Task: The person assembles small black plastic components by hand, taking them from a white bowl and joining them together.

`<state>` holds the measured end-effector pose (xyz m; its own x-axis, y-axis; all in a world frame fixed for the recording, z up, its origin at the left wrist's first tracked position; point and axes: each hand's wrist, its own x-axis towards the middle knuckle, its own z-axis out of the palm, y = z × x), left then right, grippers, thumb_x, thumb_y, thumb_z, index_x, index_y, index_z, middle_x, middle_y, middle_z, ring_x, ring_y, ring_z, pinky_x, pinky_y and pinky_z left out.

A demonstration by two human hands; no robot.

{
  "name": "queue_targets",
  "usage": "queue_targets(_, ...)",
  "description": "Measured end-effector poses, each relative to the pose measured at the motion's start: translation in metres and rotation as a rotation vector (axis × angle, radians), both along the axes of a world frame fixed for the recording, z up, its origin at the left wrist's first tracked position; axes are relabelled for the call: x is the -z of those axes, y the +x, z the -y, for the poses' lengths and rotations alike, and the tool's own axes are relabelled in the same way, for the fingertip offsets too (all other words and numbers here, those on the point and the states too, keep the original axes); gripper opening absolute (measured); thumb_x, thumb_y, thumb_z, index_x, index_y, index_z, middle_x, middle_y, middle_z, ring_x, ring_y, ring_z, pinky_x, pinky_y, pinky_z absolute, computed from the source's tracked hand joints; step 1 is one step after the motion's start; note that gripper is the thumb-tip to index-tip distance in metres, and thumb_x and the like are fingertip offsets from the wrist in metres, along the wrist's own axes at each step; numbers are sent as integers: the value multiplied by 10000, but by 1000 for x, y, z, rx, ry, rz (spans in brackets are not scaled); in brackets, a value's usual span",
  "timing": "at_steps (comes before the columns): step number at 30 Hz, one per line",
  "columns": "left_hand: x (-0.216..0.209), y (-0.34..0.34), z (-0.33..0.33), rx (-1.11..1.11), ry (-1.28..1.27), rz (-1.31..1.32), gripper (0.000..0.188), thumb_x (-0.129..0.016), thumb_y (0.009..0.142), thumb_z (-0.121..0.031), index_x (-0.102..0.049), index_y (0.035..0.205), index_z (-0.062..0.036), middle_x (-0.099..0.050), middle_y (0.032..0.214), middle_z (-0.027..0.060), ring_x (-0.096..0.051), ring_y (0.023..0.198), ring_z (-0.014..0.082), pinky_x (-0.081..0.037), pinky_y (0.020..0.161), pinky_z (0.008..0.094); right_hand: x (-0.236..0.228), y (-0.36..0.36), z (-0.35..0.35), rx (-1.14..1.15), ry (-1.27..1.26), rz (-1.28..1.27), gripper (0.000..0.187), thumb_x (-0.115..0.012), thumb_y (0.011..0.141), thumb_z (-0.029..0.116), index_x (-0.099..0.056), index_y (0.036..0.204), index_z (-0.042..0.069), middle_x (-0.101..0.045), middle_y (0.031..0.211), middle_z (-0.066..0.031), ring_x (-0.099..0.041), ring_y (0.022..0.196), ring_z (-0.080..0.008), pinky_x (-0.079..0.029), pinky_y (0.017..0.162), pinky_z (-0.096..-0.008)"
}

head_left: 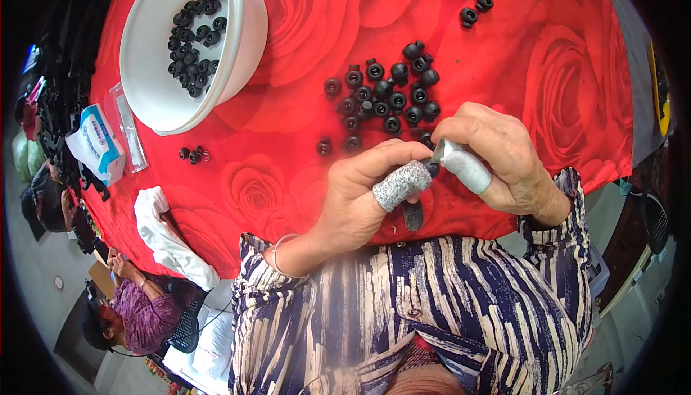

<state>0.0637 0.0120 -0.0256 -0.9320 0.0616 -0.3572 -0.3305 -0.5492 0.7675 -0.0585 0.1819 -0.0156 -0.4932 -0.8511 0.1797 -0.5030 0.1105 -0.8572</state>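
My left hand (363, 186) and my right hand (497, 154) meet close to the table's near edge, fingers pinched together. Between their fingertips is a small black cord lock (432, 168), mostly covered by the fingers. A speckled grey sleeve (402, 185) wraps one left digit, and a dark grey tip (413, 216) shows beneath it. On my right thumb sits a whitish sleeve (466, 168). Just beyond the hands lies a loose cluster of round black cord locks (380, 108), several with their holes facing up.
A white bowl (248, 42) holding black cord locks stands far left on the red rose-print tablecloth (302, 179). Small black parts (193, 155) lie with a spring (206, 154). Leftward are a tissue pack (97, 144), a clear plastic case (129, 129) and white cloth (169, 240). Another person (144, 309) sits lower left.
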Motion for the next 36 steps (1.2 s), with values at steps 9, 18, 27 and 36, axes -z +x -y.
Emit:
queue_targets(9, 2, 2, 0, -5, 72, 6, 254, -597, 893, -50, -589, 1134, 32, -555, 902, 23, -532, 728, 62, -441, 646, 196, 0, 0, -1, -32, -3, -7, 148, -614, 807, 57, -555, 930, -1, -545, 752, -88, -512, 610, -233, -395, 530, -345)
queue_targets(18, -2, -2, 5, 3, 187, 152, 233, -600, 893, -63, -612, 1110, 21, -598, 877, 28, -535, 725, 60, -442, 640, 197, -3, -4, -2, -167, 7, -33, 182, -666, 765, 104, -566, 892, 20, -505, 687, -91, -528, 598, -262, -407, 505, -368)
queue_targets(27, 2, 4, 6, -11, 221, 137, 239, -586, 907, -89, -616, 1119, 17, -623, 876, 22, -545, 680, 63, -445, 620, 193, -1, -5, 2, -48, -92, -45, 384, -727, 666, 89, -595, 1003, -38, -545, 737, -81, -499, 558, -170, -374, 467, -295)
queue_targets(36, 6, 1, 0, 22, 430, 213, 267, -586, 898, -123, -606, 1123, 21, -606, 852, 46, -502, 705, 95, -407, 642, 235, 9, 14, 8, 48, -267, -393, 450, -723, 523, 57, -630, 953, -38, -495, 685, -43, -477, 533, -165, -380, 425, -290)
